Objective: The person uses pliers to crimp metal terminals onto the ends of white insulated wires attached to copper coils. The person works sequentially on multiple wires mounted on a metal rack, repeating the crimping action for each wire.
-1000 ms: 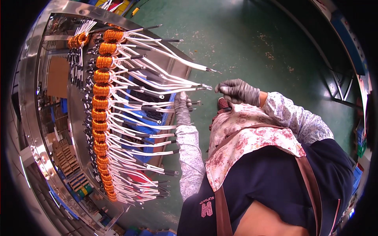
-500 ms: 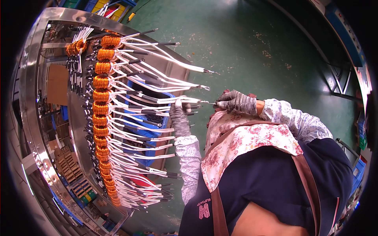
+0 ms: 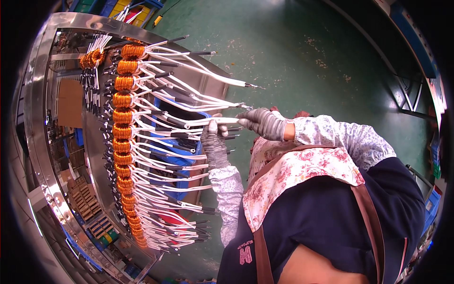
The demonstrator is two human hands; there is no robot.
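A long row of copper-wound toroid coils (image 3: 122,116) lies at the left, with white sleeved leads (image 3: 177,167) reaching out to the right past the table edge. My left hand (image 3: 214,142), in a grey striped glove, pinches one white lead (image 3: 198,124) between thumb and fingers. My right hand (image 3: 265,123), gloved the same way, is closed around the outer end of that lead, so its tip is hidden. Just above my right hand, the stripped end of another white lead (image 3: 243,106) sticks out. Black sleeves (image 3: 177,121) cover parts of several leads.
Blue bins (image 3: 177,156) stand beneath the leads. A metal-framed table (image 3: 94,20) carries the coils, and a smaller cluster of coils (image 3: 92,57) sits farther back. Green floor (image 3: 283,57) extends beyond the hands. A floral apron (image 3: 307,165) covers my front.
My right hand has moved left from the thin tip onto the white lead's end, covering it. My left hand keeps its hold in nearly the same place.
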